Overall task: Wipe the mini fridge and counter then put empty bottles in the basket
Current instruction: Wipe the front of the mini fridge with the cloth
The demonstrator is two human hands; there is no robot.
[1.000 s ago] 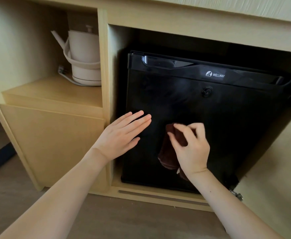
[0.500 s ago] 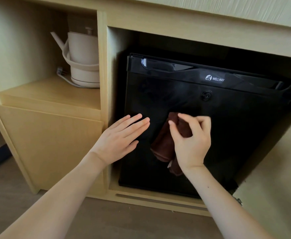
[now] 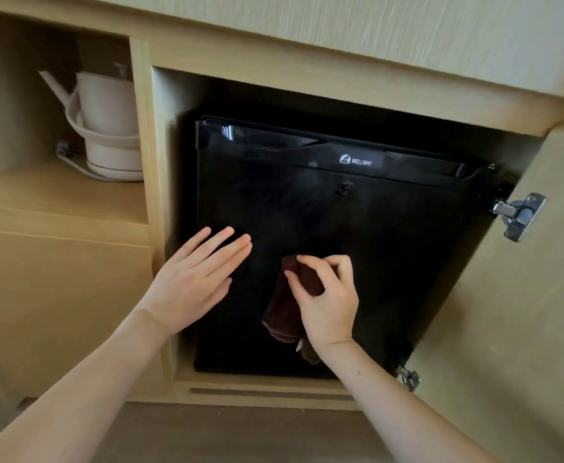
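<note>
- My right hand (image 3: 327, 302) is pinching a dark brown cloth (image 3: 284, 312) against the black mini fridge (image 3: 390, 255) door, grip closed on the top fold, the rest hanging below my wrist.
- My left hand (image 3: 193, 279) is lying flat and open, fingers spread, holding nothing, at the fridge door's left edge.
- The fridge is sitting closed inside a wooden cabinet (image 3: 273, 78), its cabinet door (image 3: 507, 312) swung open at right, hinge (image 3: 521, 215) showing.
- A pale kettle (image 3: 106, 125) is standing on the shelf (image 3: 56, 195) to the left.
</note>
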